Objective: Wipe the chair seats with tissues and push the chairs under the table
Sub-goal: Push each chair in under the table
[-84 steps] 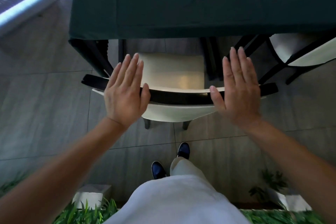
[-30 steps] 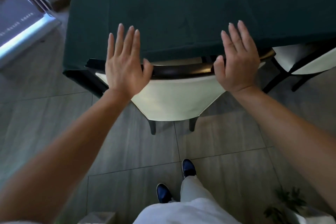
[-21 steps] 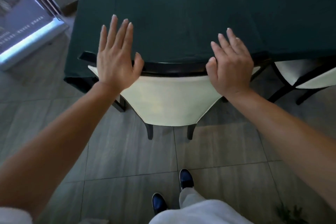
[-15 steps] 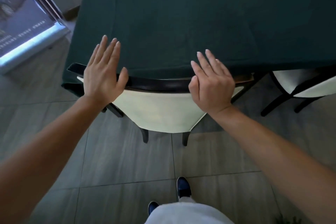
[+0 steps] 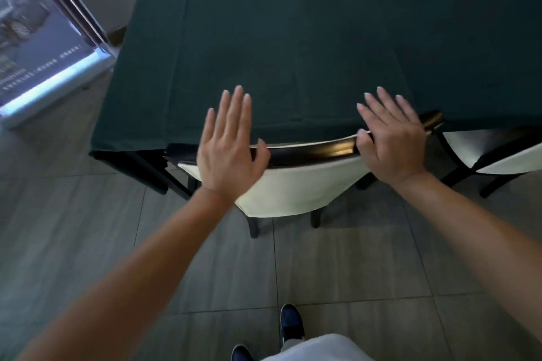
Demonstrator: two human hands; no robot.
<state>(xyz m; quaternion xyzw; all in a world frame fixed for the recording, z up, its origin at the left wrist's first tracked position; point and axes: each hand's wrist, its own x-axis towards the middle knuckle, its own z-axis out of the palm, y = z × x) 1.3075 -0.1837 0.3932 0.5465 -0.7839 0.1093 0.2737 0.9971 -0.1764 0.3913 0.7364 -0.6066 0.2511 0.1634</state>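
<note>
A cream-backed chair (image 5: pixel 296 187) with a dark top rail stands tucked under the table (image 5: pixel 293 38), which wears a dark green cloth; the chair's seat is hidden beneath it. My left hand (image 5: pixel 228 152) lies flat on the left part of the rail, fingers spread and pointing over the cloth. My right hand (image 5: pixel 393 141) rests flat on the right part of the rail, thumb hooked at its edge. Neither hand holds anything. No tissue is in view.
A second cream chair (image 5: pixel 498 152) stands at the right, partly under the table. A glass door with a bright sill (image 5: pixel 50 82) is at the far left. Grey floor tiles (image 5: pixel 88 243) surround me, and my dark shoes (image 5: pixel 291 321) stand behind the chair.
The chair has slid forward under the table, so its seat is now hidden. Both hands stayed flat on the top rail, and I stepped closer to the table.
</note>
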